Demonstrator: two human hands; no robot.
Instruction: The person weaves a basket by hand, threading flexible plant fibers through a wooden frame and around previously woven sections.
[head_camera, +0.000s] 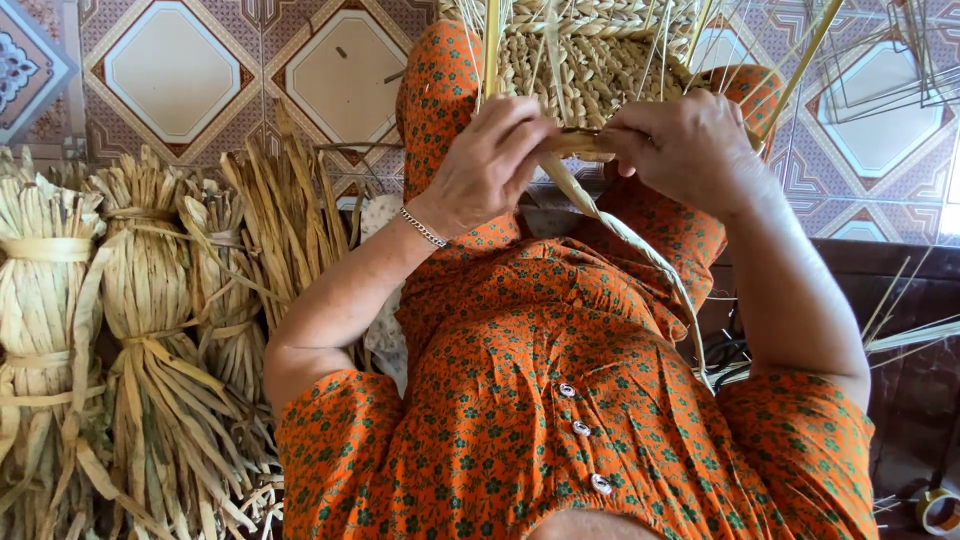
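1. The left hand (490, 160) sits at upper centre of the frame, its fingers curled together and pinched on a flat, pale fibre strand (620, 235). The right hand (685, 145), just to its right, is likewise closed, thumb and fingertips clamped on the same strand where it meets the weave.
2. That strand runs from the pinch down and to the right across the lap, over the orange floral dress (560, 400), and trails off near the right knee.
3. The work itself, a partly woven basket (590, 70) of twisted straw-coloured cord, rests on the knees at top centre, touching both hands. Thin upright stakes (492, 40) rise from it towards the top edge.
4. To do this step well, I judge the strand should be kept flat and taut between the two pinches, twisted evenly, and pressed snug against the row beneath before either grip loosens.
5. The loose stakes fan out close to the fingers; they could snag the strand or be bent aside, so the strand wants threading cleanly between them.
6. At left of the frame, tied bundles of dried leaf fibre (150, 330) stand side by side on the patterned tiled floor (170, 70), well apart from the hands.
7. A thin wire frame (880, 70) lies at upper right, and a roll of tape (940, 508) at the lower right corner.
8. A chain bracelet (422, 228) circles the left wrist, clear of the strand.
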